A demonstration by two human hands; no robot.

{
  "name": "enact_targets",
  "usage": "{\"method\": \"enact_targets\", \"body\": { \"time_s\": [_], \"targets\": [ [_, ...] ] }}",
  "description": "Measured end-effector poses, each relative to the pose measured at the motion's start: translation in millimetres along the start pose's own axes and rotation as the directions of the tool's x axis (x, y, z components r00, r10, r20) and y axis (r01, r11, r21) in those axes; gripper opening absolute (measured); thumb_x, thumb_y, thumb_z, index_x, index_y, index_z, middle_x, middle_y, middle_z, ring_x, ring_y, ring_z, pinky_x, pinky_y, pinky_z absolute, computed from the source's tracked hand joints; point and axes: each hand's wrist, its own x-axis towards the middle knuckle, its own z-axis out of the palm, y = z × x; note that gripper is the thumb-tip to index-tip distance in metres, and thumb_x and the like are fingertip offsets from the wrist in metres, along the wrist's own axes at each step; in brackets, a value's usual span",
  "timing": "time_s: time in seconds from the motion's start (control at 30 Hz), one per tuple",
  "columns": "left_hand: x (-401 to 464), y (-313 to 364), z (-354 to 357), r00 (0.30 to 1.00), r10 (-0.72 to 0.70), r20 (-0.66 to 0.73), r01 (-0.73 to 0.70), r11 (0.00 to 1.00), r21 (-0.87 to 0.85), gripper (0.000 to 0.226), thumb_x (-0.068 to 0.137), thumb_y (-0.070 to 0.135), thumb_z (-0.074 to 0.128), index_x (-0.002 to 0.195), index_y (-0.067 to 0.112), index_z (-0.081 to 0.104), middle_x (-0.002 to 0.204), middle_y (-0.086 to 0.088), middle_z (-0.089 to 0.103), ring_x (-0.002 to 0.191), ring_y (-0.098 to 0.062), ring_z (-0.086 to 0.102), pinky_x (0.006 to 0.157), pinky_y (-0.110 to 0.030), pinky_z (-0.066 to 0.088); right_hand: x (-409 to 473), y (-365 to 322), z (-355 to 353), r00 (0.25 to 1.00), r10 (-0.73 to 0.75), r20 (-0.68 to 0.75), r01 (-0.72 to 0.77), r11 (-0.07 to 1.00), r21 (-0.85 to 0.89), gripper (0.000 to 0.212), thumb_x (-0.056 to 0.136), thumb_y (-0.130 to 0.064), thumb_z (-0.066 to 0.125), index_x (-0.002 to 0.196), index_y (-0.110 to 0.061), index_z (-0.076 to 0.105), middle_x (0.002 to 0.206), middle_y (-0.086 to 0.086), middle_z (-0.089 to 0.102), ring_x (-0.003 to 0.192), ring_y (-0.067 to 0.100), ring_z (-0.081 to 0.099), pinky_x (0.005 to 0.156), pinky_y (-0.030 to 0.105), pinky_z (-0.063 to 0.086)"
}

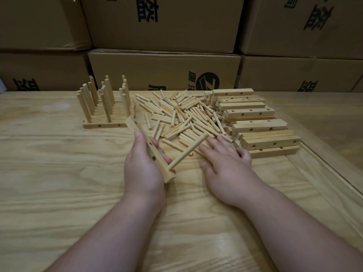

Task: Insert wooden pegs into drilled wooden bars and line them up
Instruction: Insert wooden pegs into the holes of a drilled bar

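Note:
My left hand (pixel 141 165) grips a drilled wooden bar (pixel 155 158), tilted on its side with its near end low. One wooden peg (pixel 188 151) sticks out of the bar's near hole toward the right. Two more holes in the bar show bare. My right hand (pixel 225 160) lies palm down with fingers spread on the near edge of the loose peg pile (pixel 182 114). Finished bars with upright pegs (pixel 104 103) stand in rows at the back left.
A stack of drilled bars (pixel 255 122) sits to the right of the peg pile. Cardboard boxes (pixel 163 69) wall off the back of the wooden table (pixel 59 183). A glass sheet edge (pixel 324 163) runs along the right.

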Motion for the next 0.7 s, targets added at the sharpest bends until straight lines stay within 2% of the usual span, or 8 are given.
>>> {"method": "enact_targets", "body": {
  "time_s": [0.07,0.1,0.17,0.3,0.4,0.53,0.63,0.7],
  "targets": [
    [0.8,-0.7,-1.0,1.0,-0.002,0.003,0.002,1.0,0.013,0.044,0.106,0.05,0.041,0.08,0.019,0.058,0.054,0.002,0.052,0.041,-0.011,0.048,0.038,-0.024,0.039,0.4,-0.9,-0.9,0.993,0.013,-0.115,-0.014,1.0,-0.001,0.037,0.095,-0.048,0.043,0.13,-0.038,0.053,0.147,-0.017,0.04,0.142,0.011,0.022,0.108,0.043,0.009],
    [1.0,-1.0,-1.3,1.0,-0.002,0.006,0.002,1.0,0.02,0.044,0.106,0.051,0.041,0.08,0.019,0.058,0.055,0.003,0.052,0.043,-0.01,0.049,0.04,-0.025,0.039,0.7,-1.5,-1.1,0.984,0.019,-0.175,-0.019,1.0,0.0,0.028,0.093,-0.05,0.048,0.116,-0.038,0.058,0.132,-0.018,0.048,0.132,0.011,0.031,0.103,0.041,0.014],
    [1.9,-1.9,-1.6,1.0,0.0,0.009,0.0,1.0,0.03,0.045,0.105,0.052,0.041,0.08,0.019,0.058,0.057,0.003,0.052,0.044,-0.01,0.049,0.041,-0.026,0.039,1.3,-2.7,-1.9,0.969,0.046,-0.244,-0.043,0.999,0.015,0.017,0.09,-0.052,0.054,0.102,-0.04,0.054,0.111,-0.02,0.047,0.117,0.01,0.035,0.093,0.036,0.016],
    [2.7,-3.6,-1.9,1.0,0.006,0.025,-0.007,0.999,0.031,0.045,0.105,0.051,0.042,0.081,0.018,0.059,0.051,0.003,0.052,0.041,-0.011,0.049,0.037,-0.025,0.04,2.3,-4.4,-1.0,0.966,0.054,-0.252,-0.064,0.997,-0.031,0.029,0.089,-0.053,0.059,0.113,-0.041,0.052,0.114,-0.019,0.052,0.115,0.011,0.035,0.086,0.034,0.015],
    [2.7,-4.7,-3.0,0.999,0.022,0.038,-0.024,0.999,0.046,0.045,0.105,0.052,0.042,0.08,0.018,0.059,0.049,0.002,0.053,0.041,-0.011,0.05,0.037,-0.026,0.041,2.5,-6.4,-0.5,0.965,0.041,-0.259,-0.057,0.997,-0.056,0.027,0.09,-0.047,0.059,0.115,-0.037,0.056,0.11,-0.017,0.058,0.112,0.015,0.039,0.082,0.034,0.012],
    [3.1,-6.2,-2.9,0.998,0.044,0.046,-0.047,0.995,0.085,0.046,0.105,0.052,0.04,0.08,0.019,0.06,0.055,0.0,0.057,0.048,-0.016,0.054,0.051,-0.032,0.045,2.8,-5.4,-0.7,0.971,0.07,-0.23,-0.092,0.992,-0.089,0.036,0.092,-0.047,0.053,0.126,-0.036,0.056,0.113,-0.014,0.057,0.114,0.017,0.039,0.085,0.036,0.014],
    [3.0,-8.3,-2.8,0.997,0.067,0.035,-0.071,0.991,0.115,0.055,0.106,0.05,0.039,0.064,0.025,0.063,0.065,0.0,0.065,0.062,-0.017,0.063,0.064,-0.034,0.051,2.3,-6.1,-1.4,0.974,0.086,-0.211,-0.111,0.987,-0.112,0.032,0.092,-0.047,0.05,0.119,-0.035,0.06,0.109,-0.011,0.057,0.11,0.018,0.039,0.079,0.036,0.012],
    [3.0,-9.0,-3.2,0.997,0.071,0.005,-0.071,0.986,0.151,0.058,0.106,0.052,0.038,0.06,0.026,0.064,0.073,0.003,0.069,0.07,-0.018,0.066,0.066,-0.033,0.052,2.0,-7.5,-2.0,0.976,0.094,-0.198,-0.118,0.986,-0.115,0.029,0.093,-0.046,0.048,0.116,-0.035,0.063,0.107,-0.011,0.059,0.109,0.018,0.041,0.075,0.034,0.008]
  ]
}}
